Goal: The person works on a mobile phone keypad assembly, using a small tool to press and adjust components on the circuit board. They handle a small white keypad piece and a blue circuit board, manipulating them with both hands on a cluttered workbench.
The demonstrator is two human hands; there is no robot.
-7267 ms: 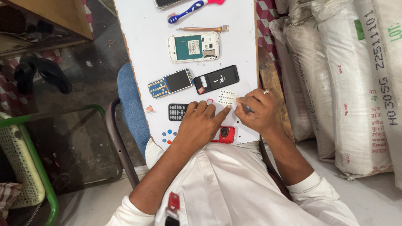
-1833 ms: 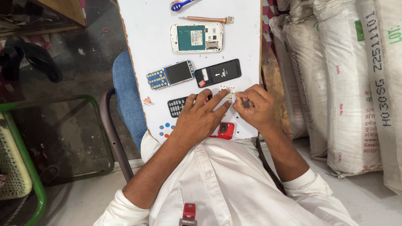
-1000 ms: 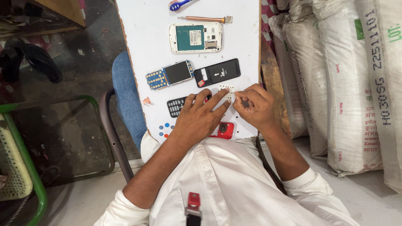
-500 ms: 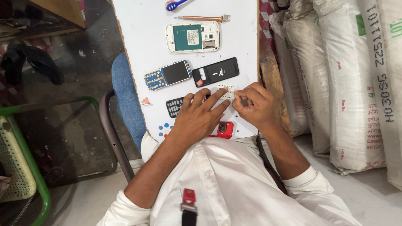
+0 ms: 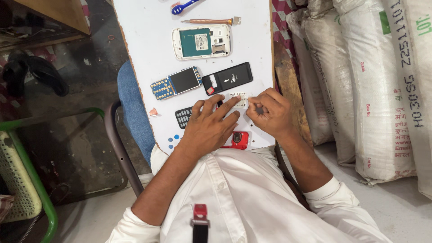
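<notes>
While the small white keypad membrane (image 5: 238, 100) lay flat on the white surface (image 5: 148, 54), near its right edge & just below the black battery cover (image 5: 227, 78), both hands worked on it. Left hand (image 5: 210, 126) was spread, fingertips (image 5: 235, 98) pressing the membrane down. Right hand (image 5: 271, 112) had its fingers pinched together at the membrane's right side; what it pinched was too small to tell.

Phone looked fully stripped: circuit board w/ screen (image 5: 176, 83) lay apart, black keypad (image 5: 183, 117) half under the left hand, red part (image 5: 237, 140) near the body, open white phone back (image 5: 201, 42) further up. Screwdriver (image 5: 210, 21) & blue toothbrush (image 5: 184, 7) lay idle at the far end. Nothing appeared rejoined yet, so reassembly seemed still to do.
</notes>
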